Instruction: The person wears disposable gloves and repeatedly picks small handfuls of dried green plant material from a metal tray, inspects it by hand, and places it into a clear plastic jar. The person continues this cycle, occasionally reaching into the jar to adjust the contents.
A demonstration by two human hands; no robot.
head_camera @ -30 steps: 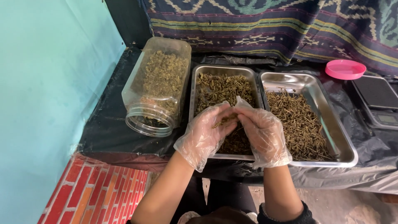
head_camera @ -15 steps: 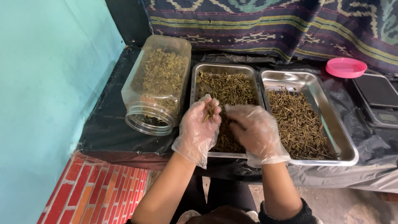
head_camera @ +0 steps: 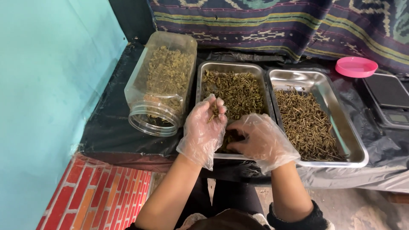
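Head view: upright sprig (head_camera: 211, 114), left hand (head_camera: 203, 130).

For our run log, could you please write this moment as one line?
left hand: pinching dried herb bits | right hand: fingers in left tray | right tray: stems | jar: on its side

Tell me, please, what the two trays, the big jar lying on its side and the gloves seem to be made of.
Left tray and right tray: likely stainless steel, shiny reflective rims. Jar: clear plastic, apparently, its contents showing through. Gloves on left hand and right hand: thin, loose, wrinkled see-through plastic film.
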